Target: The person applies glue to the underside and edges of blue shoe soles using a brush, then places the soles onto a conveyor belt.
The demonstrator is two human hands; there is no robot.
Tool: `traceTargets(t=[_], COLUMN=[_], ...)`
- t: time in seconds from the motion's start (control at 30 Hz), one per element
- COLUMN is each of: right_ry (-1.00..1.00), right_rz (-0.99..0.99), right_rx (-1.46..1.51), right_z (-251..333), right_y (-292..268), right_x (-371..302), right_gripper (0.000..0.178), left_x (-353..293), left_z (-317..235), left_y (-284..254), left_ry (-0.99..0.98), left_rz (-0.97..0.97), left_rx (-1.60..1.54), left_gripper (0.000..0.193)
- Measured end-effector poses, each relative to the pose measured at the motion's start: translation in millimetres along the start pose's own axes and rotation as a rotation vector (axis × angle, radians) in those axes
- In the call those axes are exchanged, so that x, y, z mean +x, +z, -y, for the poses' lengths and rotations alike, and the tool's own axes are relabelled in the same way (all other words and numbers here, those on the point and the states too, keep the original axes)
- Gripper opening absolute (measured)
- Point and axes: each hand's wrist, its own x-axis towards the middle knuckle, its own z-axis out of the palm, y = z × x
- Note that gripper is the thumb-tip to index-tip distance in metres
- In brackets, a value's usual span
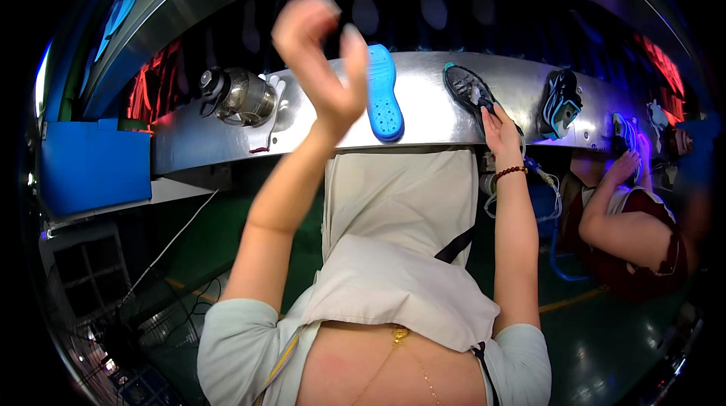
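My left hand [321, 58] is raised over the metal bench, somewhat blurred by motion. Its thumb stands apart from the bent fingers, and nothing shows between them. Just right of it lies a bright blue shoe sole [386, 107], lengthwise on the bench, with small holes toward its near end. My right hand [499, 127], a beaded bracelet at its wrist, has its fingers closed on the near end of a black shoe [467, 88] with a teal edge at its far end. Part of that shoe is hidden by the fingers.
A metal bench [423, 122] curves across the front. On it stand a metal pot [246, 97] at left and a black-and-blue shoe [560, 103] at right. Beyond, a dark rack carries several soles [432, 1]. A co-worker [631, 224] sits at right handling a lit shoe.
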Motion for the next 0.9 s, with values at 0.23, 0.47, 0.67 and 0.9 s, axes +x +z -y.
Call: traceTargets(t=[0.23, 0.47, 0.67, 0.9], right_ry=[0.134, 0.174, 0.162, 0.2], right_rz=[-0.112, -0.146, -0.159, -0.147], right_rx=[0.179, 0.069, 0.114, 0.08], right_z=[6, 5, 5, 13], right_y=[9, 2, -6, -3], right_x=[-1, 3, 5, -10], right_gripper=[0.039, 0.063, 0.071, 0.082], left_x=[-216, -245, -242, -251], left_z=[-51, -63, -72, -69], left_y=[-20, -26, -21, -24], left_ry=[-0.761, -0.709, -0.753, -0.752], left_rz=[1.275, 1.521, 1.675, 1.64], left_rx=[0.197, 0.106, 0.089, 0.051], left_gripper=[0.059, 0.033, 0.035, 0.028])
